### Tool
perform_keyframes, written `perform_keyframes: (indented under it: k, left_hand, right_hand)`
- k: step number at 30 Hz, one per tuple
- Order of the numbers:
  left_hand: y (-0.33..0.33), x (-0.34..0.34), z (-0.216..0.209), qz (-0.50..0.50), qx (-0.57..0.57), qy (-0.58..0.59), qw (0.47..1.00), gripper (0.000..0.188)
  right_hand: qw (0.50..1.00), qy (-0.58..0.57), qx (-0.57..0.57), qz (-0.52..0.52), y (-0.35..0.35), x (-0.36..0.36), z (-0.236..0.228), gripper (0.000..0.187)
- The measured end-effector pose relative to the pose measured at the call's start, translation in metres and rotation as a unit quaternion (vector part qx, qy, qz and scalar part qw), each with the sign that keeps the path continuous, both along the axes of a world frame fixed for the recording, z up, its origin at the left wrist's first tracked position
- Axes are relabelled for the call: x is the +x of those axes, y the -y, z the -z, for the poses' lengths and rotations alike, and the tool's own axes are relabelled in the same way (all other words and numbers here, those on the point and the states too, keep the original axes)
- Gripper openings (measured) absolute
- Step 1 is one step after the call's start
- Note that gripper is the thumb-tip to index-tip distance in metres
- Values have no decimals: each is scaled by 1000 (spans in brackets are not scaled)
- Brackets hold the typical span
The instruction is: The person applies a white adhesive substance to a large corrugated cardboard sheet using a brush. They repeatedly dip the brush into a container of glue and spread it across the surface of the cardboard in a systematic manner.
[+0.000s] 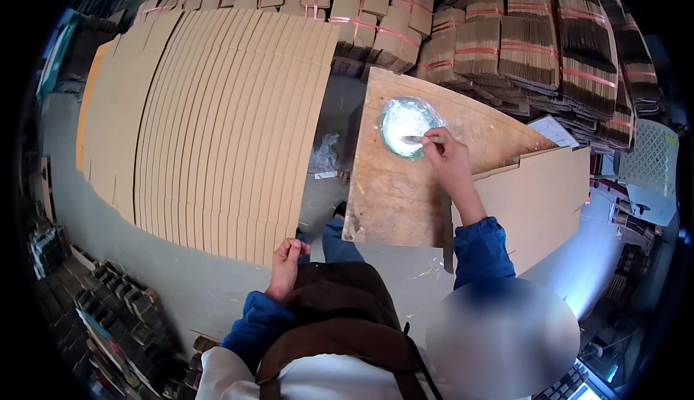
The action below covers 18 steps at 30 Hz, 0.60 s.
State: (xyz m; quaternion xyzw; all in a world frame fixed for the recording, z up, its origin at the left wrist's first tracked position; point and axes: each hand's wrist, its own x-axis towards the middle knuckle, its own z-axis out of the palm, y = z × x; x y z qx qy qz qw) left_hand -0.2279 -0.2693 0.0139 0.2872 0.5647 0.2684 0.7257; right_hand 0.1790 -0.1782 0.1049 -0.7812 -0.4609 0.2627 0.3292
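Note:
My right hand (448, 158) pinches a short, thin handle that looks like a brush (418, 139). Its far end reaches into a round bowl of white stuff (405, 121), with crinkled clear film around the greenish rim. The bowl stands on a worn wooden board (394, 197). Lower down, my left hand (288, 261) is closed, thumb against the curled fingers, at the near right corner of the fanned cardboard sheets (231, 132). Whether anything is inside those fingers is hidden. The sheets overlap in a long row, with creases along their edges.
A flat cardboard piece (528, 197) lies over the right part of the board. Bundles of cardboard tied with pink straps (531, 49) are piled along the back. Clear plastic film (325, 152) lies in the gap between sheets and board. A pale perforated panel (648, 158) stands far right.

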Motion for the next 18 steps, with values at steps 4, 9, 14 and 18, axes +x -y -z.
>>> perform_keyframes:
  k: [4,9,14,18]
  left_hand:
    - [4,1,-6,-21,-5,2,1000,21]
    - [16,-5,-2,-38,-9,3,999,20]
    - [21,-6,4,-43,-6,10,999,20]
    - [25,-14,4,-39,-6,6,999,21]
  right_hand:
    - [999,27,-14,-27,-5,-9,9,18]
    - [997,50,-30,-51,-4,-13,17,19]
    - [999,34,-8,-38,-4,1,25,17]
    - [991,74,-78,-84,-8,-14,7,17]
